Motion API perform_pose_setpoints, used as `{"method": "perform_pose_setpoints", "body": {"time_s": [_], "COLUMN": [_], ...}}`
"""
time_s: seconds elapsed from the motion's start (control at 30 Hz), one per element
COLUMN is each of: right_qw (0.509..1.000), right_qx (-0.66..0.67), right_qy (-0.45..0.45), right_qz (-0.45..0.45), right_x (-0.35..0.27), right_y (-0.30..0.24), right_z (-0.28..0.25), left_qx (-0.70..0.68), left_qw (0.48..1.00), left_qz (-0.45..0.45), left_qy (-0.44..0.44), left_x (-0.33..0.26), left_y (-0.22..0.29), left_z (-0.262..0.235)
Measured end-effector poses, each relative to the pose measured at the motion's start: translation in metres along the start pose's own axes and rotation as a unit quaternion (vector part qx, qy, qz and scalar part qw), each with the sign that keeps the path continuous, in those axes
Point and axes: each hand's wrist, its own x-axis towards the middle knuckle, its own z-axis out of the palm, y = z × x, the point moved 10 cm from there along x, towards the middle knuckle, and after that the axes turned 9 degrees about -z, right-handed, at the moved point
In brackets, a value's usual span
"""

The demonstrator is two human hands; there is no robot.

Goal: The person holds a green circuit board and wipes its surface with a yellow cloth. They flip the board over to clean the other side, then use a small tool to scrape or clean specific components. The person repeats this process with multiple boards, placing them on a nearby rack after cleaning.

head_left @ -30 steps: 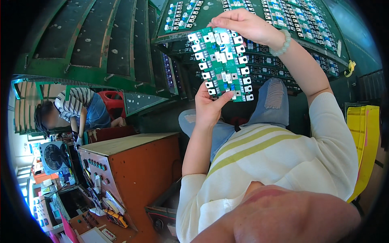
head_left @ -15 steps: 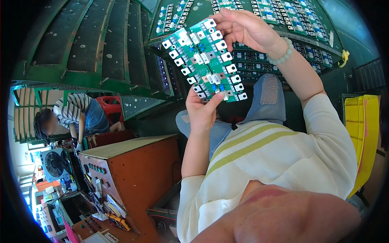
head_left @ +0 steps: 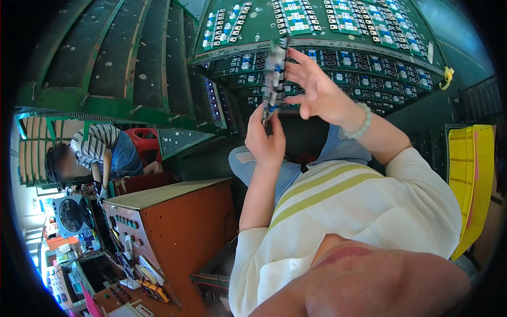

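Left hand (head_left: 265,141) pinching one circuit board (head_left: 274,79), right hand (head_left: 323,98) spread beside it.
The left fingers grip the board's lower end; it is edge-on and blurred, before the tiered green rack (head_left: 264,21). The right fingers are loose, contact hard to tell; one beaded bracelet (head_left: 360,124) circles that wrist. Beyond: rack boards (head_left: 346,21) too many to count surely, one yellow bin (head_left: 467,179), one fan (head_left: 69,214), one co-worker (head_left: 103,142).

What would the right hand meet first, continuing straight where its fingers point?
Probably the thin circuit board with white and dark parts, seen nearly edge-on in the left hand; depth is unclear, so the right hand may already touch it.
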Motion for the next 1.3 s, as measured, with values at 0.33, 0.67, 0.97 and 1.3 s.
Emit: {"method": "perform_pose_setpoints", "body": {"time_s": [0.33, 0.67, 0.97, 1.3], "right_qw": [0.931, 0.932, 0.92, 0.934], "right_qx": [0.329, 0.333, 0.357, 0.324], "right_qy": [-0.002, -0.016, -0.008, 0.105], "right_qz": [-0.158, -0.144, -0.159, -0.105], "right_x": [0.01, 0.015, 0.011, 0.012], "right_y": [-0.021, -0.033, -0.04, -0.054], "right_z": [0.012, 0.015, 0.016, 0.019], "left_qx": [0.176, 0.142, -0.02, 0.033], "left_qw": [0.912, 0.907, 0.905, 0.901], "left_qz": [0.343, 0.376, 0.327, 0.333], "left_qy": [0.14, 0.128, 0.272, 0.276], "left_x": [-0.024, -0.033, -0.026, -0.025], "left_y": [0.076, 0.079, 0.062, 0.056], "left_z": [-0.01, -0.012, -0.042, -0.048]}}
